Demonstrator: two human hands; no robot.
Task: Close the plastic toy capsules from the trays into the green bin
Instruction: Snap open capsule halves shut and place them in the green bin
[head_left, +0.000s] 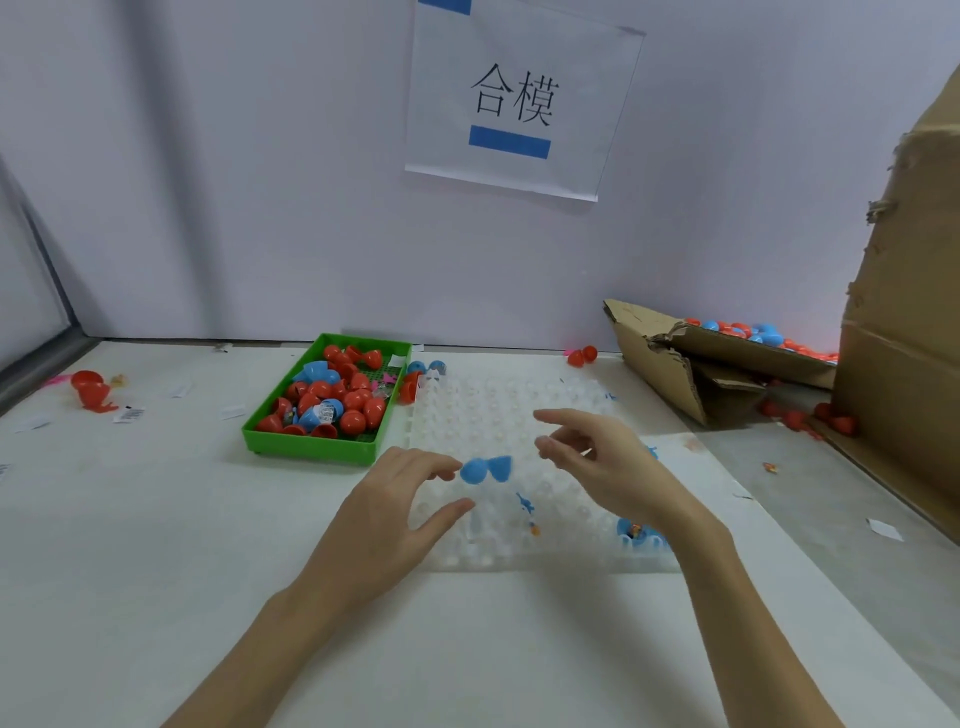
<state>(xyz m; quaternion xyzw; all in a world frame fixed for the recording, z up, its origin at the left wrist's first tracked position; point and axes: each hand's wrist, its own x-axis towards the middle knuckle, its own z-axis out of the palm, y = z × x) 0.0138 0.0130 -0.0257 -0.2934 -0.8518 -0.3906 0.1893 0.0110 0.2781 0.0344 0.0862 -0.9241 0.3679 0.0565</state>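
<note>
Capsule (485, 469), blue and hinged open with its two halves side by side, sits between the two hands above the clear tray (519, 415). Left hand (395, 512) has its fingers spread and loose, fingertips just touching the capsule's 9 o'clock side; whether it truly pinches it I cannot tell. Right hand (597, 457) is relaxed and holds nothing, near the capsule at 3 o'clock.

The step in hand looks like closing this one: the next move calls for folding the two halves together until they snap, then carrying it to the green bin (311, 447) at 10 o'clock, already holding red and blue capsules.

On the tray, a small blue toy (527, 512) lies at 5 o'clock of the capsule, and another open blue capsule (636, 535) waits near the right wrist. Torn cardboard boxes (727, 364) with more capsules stand at 2 o'clock, well apart. Nothing blocks the way to the bin.
</note>
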